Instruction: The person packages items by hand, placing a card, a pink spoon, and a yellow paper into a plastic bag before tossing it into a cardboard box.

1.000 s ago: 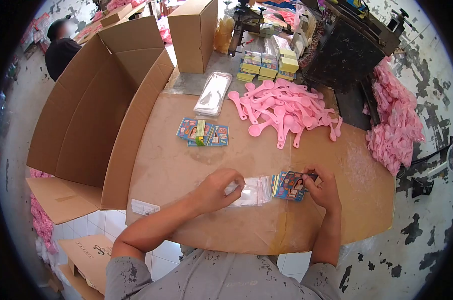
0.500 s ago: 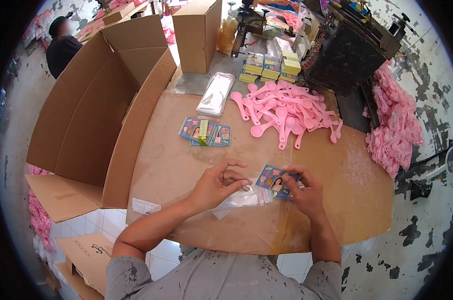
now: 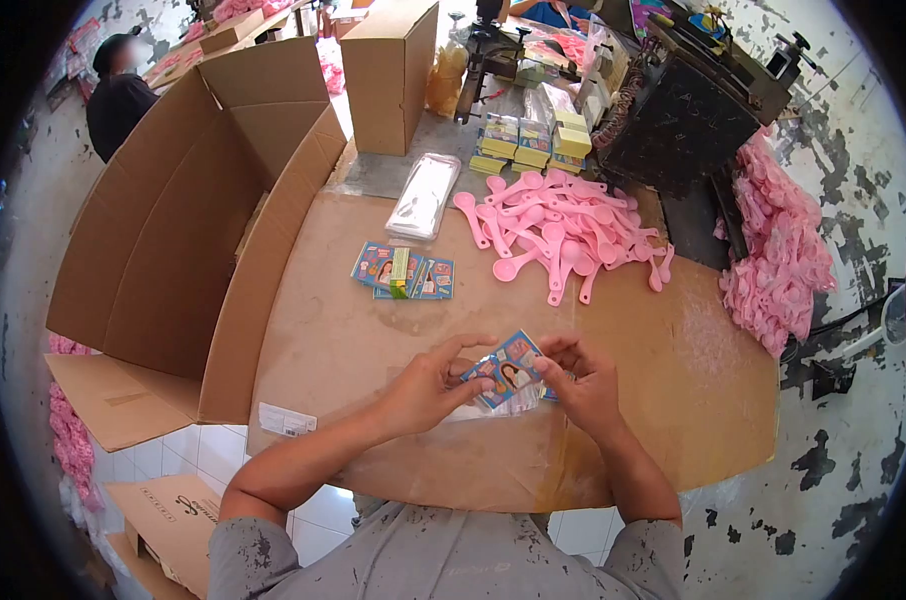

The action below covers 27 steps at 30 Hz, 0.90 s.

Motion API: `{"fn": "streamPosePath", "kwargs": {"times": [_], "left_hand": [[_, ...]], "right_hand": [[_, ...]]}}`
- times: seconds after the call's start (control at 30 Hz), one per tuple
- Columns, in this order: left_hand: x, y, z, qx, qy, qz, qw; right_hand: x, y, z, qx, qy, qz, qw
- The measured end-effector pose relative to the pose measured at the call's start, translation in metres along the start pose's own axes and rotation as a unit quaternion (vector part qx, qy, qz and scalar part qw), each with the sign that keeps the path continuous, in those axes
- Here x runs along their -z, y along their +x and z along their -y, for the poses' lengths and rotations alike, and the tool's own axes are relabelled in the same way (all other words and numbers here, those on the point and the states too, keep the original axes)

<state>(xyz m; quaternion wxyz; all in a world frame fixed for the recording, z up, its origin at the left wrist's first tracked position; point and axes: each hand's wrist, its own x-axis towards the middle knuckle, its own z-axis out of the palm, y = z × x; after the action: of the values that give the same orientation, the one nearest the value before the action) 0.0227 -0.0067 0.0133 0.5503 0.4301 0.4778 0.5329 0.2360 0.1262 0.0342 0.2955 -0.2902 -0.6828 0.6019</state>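
A blue printed card (image 3: 510, 372) is tilted between my two hands, above the cardboard-covered table. My left hand (image 3: 425, 388) pinches its left edge, thumb on the printed face. On its right corner are the thumb and fingers of my right hand (image 3: 585, 388). Clear plastic bags (image 3: 516, 407) lie under the card, partly hidden by it. Part of another blue card (image 3: 550, 393) shows beside my right hand. Farther up the table sits a banded bundle of blue cards (image 3: 383, 265), with a stack of clear plastic bags (image 3: 423, 198) behind it.
Pink measuring spoons (image 3: 558, 228) are heaped at the back centre, with banded card stacks (image 3: 518, 140) behind. A large open carton (image 3: 153, 230) stands left. A dark machine (image 3: 678, 120) is back right, beside bagged pink items (image 3: 778, 250). A person (image 3: 116, 95) is far left.
My right hand has brought the card left and turned it. My left hand, formerly at the plastic bags, now grips the card's left edge. The view has shifted slightly.
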Motion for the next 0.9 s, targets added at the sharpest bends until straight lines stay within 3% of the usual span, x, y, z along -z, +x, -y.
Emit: {"fn": "streamPosePath", "kwargs": {"times": [0.1, 0.2, 0.27, 0.33, 0.4, 0.5, 0.6, 0.7, 0.9], "left_hand": [[0.001, 0.000, 0.004, -0.007, -0.012, -0.006, 1.000], [0.004, 0.001, 0.004, 0.018, 0.041, 0.019, 0.999], [0.005, 0.003, 0.003, 0.024, 0.041, 0.011, 0.999], [0.005, 0.004, 0.008, 0.013, 0.035, 0.008, 0.999], [0.008, 0.006, 0.018, -0.015, 0.025, 0.008, 1.000], [0.009, 0.008, 0.022, 0.007, 0.027, 0.011, 1.000], [0.011, 0.008, 0.024, 0.002, 0.046, 0.017, 0.999], [0.014, 0.009, 0.025, 0.014, 0.051, 0.025, 0.998], [0.015, 0.010, 0.021, 0.041, 0.078, 0.033, 0.996]], "right_hand": [[0.003, 0.004, 0.008, 0.169, -0.203, 0.122, 0.957], [0.019, 0.023, 0.011, 0.177, -0.253, 0.262, 0.914], [0.050, 0.057, 0.010, 0.204, -0.317, 0.175, 0.910], [0.065, 0.093, 0.011, 0.041, -0.230, -0.032, 0.972], [0.103, 0.141, -0.009, 0.245, -0.403, -0.100, 0.876], [0.131, 0.187, -0.041, 0.290, -0.497, -0.090, 0.813], [0.129, 0.197, -0.055, 0.273, -0.510, -0.028, 0.815], [0.119, 0.176, -0.053, 0.226, -0.509, -0.029, 0.830], [0.089, 0.110, -0.039, 0.271, -0.515, -0.050, 0.812]]}}
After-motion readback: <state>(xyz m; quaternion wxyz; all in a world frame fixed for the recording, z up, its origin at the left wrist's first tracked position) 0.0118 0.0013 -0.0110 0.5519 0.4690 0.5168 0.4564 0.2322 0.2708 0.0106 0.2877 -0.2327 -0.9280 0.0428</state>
